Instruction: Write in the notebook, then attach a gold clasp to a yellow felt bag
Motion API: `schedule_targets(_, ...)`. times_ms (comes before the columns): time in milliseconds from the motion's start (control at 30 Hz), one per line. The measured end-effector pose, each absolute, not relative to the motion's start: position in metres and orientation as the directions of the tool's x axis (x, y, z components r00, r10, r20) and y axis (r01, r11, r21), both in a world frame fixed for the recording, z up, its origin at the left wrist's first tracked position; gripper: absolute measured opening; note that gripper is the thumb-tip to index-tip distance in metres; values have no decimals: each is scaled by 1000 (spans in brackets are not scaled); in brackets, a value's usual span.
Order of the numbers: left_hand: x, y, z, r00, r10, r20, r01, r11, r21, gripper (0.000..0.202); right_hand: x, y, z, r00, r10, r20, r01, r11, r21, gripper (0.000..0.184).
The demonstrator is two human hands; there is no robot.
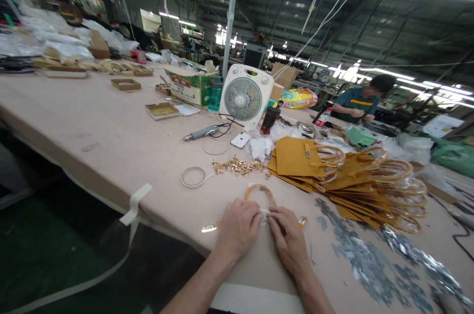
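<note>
Both my hands are close together at the table's near edge, with an amber-coloured looped bag handle [261, 188] rising just beyond my fingers. My left hand [239, 227] is closed, its fingers curled over the handle's left end. On the other end, my right hand [289, 235] is closed too, fingers bent inward. A small white strip [264, 211] shows between my fingertips. To the left of my left hand lies a shiny strap end [210, 228]; another strap end with gold metal [302, 221] shows beside my right hand. My hands hide what lies under them.
Beyond are gold metal fittings [240, 166], a tape roll [193, 176], a grey corded hand tool [202, 133], a phone [240, 140] and a fan [246, 94]. Stacked mustard bags [299, 156] and grey metal plates [366, 255] lie right. A co-worker [359, 101] sits far right.
</note>
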State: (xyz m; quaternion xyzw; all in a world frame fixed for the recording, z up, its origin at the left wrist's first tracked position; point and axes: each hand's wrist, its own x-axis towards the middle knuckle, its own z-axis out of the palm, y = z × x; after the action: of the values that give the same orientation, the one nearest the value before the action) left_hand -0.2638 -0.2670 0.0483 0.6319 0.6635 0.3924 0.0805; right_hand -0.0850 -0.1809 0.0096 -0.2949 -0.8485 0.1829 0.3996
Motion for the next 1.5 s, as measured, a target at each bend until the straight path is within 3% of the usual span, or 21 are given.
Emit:
schedule_targets(233,-266,-270,45,-177,884,433,741,-169,649,17,-74,-181,10,-378,732,566,288,674,-680,19)
schedule_targets(433,-272,-282,45,-74,893,445,741,-249,623,46,-70,-180,9,-340,768,543,294,635,-714,22)
schedule_targets(900,-275,-286,36,-123,858,498,726,-264,635,36,-68,-188,21,-349,765,541,341,641,-687,24)
schedule_targets(1200,-271,-284,38,-138,824,550,750,-276,601,35,-79,-198,39,-388,685,616,292,725,-623,22)
schedule_targets(1500,-272,-286,36,-92,845,527,768,-276,578,29,-95,-178,49,-404,779,479,281,604,-746,32)
